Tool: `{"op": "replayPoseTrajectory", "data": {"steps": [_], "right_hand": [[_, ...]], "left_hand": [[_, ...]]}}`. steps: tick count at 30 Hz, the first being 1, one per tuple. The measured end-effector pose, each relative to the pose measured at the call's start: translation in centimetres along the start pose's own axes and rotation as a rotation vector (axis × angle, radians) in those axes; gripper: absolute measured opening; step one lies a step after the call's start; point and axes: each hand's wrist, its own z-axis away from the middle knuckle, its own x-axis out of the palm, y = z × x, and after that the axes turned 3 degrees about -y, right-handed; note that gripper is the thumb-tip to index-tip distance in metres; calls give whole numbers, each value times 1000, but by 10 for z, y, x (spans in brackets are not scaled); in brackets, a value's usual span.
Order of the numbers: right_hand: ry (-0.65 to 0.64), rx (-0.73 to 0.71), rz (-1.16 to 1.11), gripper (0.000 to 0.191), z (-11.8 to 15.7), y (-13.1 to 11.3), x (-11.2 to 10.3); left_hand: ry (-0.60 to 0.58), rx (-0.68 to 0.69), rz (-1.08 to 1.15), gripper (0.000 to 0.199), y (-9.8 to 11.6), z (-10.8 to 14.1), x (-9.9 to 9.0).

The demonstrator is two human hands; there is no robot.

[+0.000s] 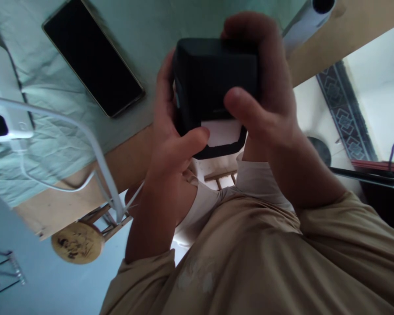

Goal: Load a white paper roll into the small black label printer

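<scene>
Both my hands hold a black boxy device (213,78) with rounded edges, raised in front of me above the table's edge. A white panel or strip (221,133) shows at its lower end, inside a black rim. My left hand (174,140) wraps round the left side, its thumb lying over the corner of the white part. On the other side, my right hand (269,87) grips with bent fingers over the top and the thumb pressed on the black face. The underside of the device is hidden.
A dark-screened phone (93,57) lies on the green cloth (55,148). Left of it, a white device (5,92) has a white cable (85,131) hanging past the table edge. A pale tube (305,26) is at upper right. A round wooden stool (78,242) stands below.
</scene>
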Motion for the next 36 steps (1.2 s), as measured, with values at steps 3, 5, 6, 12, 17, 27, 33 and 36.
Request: {"op": "replayPoseTrajectory", "data": {"steps": [3,5,6,12,17,27,33,36], "right_hand": [[-20,-130,-10,64,-4,13,0],[-95,-68,-68,64,-7,17,-3],[-133,-49,-107,65,-8,18,-5],[-114,-103,-201,70,-13,28,-8],[-158,-200,-117,70,-17,44,-9],[-363,-129,-39,83,-36,65,-27],[-404,-122,-73,99,-42,54,-26],[-343,-134,-156,98,-37,48,-20]], "left_hand": [[2,-2,29,55,1,0,3],[21,2,13,50,0,-1,3],[38,8,-13,48,-1,-2,3],[192,-88,-173,51,-3,-4,-5],[193,-117,-62,44,1,-9,-5],[80,-87,-123,29,-8,-24,-20],[93,47,-86,58,-21,-27,-29],[141,46,-108,66,-16,-27,-14]]}}
